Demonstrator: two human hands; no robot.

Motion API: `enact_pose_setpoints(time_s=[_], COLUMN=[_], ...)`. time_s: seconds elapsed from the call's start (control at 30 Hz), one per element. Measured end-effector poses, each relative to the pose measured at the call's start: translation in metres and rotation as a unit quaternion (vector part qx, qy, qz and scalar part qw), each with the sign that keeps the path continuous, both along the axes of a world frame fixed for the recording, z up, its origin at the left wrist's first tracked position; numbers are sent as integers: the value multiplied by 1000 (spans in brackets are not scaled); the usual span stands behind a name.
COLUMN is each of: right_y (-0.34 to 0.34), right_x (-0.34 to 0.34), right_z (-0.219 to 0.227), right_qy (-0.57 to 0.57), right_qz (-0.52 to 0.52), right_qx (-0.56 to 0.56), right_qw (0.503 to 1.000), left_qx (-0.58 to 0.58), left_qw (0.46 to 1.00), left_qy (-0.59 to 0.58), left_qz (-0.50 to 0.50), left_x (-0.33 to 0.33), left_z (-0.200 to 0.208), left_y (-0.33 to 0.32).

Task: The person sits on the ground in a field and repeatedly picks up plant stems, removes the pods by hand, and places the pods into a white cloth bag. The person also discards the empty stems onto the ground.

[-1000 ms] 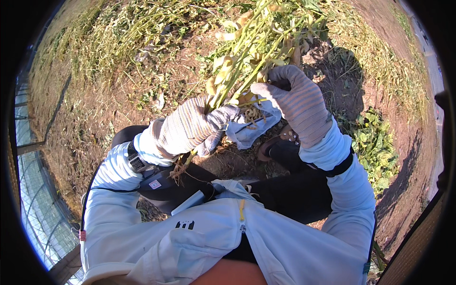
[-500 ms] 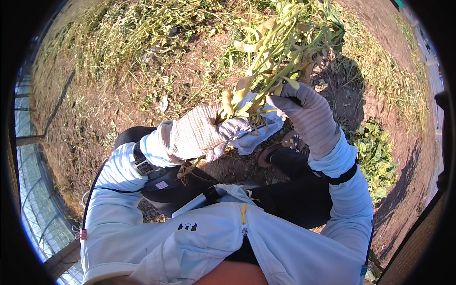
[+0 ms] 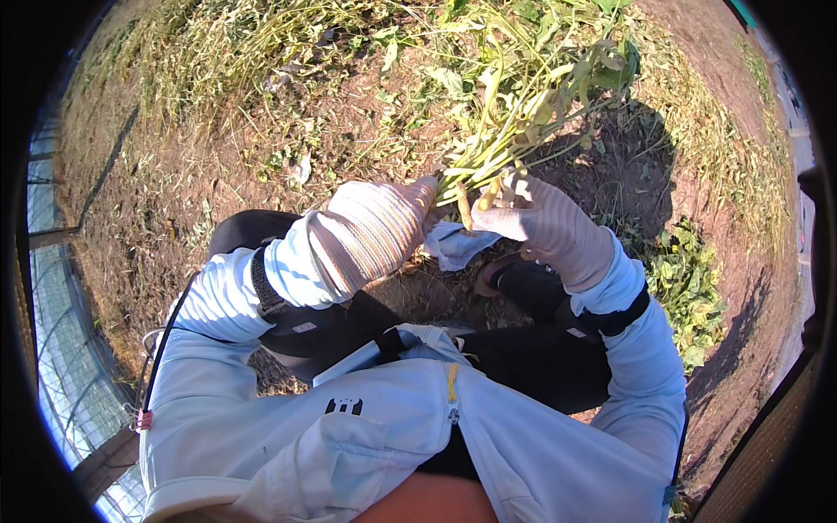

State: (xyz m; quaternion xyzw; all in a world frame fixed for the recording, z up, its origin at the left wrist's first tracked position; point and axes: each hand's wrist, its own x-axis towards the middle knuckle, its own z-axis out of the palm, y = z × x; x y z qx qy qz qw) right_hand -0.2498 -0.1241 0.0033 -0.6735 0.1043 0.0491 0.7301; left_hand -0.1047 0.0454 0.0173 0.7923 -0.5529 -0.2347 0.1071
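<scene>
Both gloved, left hand [image 3: 370,231] and right hand [image 3: 545,222] clamped around the stem base of 1 uprooted plant bundle [image 3: 523,96]. Long axis running up and away from the fingers, leafy end over bare soil [image 3: 218,174]. Equally near.

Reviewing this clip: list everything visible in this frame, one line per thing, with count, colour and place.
Plant bundle: one, yellow-green stems with pods and leaves, upper centre, gripped at its base by both hands.
Cloth: one, pale blue, just below the hands.
Leafy plant: one clump, green, on the ground at right.
Cut stalks: scattered, dry green, upper left.
Soil: brown, all around.
Fence netting: grey, far left edge.
Left hand: striped glove, closed on the stems.
Right hand: striped glove, closed on the stems.
</scene>
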Motion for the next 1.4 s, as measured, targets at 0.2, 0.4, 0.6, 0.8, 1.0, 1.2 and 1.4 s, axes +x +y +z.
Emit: enact_pose_setpoints(time_s=[0.2,0.4,0.6,0.8,1.0,1.2,1.4], right_y=[14,24,1,-14,-56,-107,-156], right_x=[2,9,-1,-4,-21,-70,-217], right_z=[-9,-39,-52,-37,0,39,113], right_qy=[52,-42,-139,-192,-141,-254,-352], right_qz=[-92,-134,-36,-35,-143,-403,-472], right_qx=[357,-77,-306,-426,-456,-123,65], right_qw=[928,987,941,883,867,871,806], left_qx=[54,-38,66,21,-137,-204,-189], left_qw=[998,993,996,998,985,974,976], left_qy=[7,-72,51,48,99,102,105], left_qz=[-5,-87,-18,-32,-42,8,-1], left_x=[-10,-24,-28,-15,-1,2,1], left_z=[-4,-13,4,15,18,11,7], left_y=[3,8,-3,-8,-7,-10,-6])
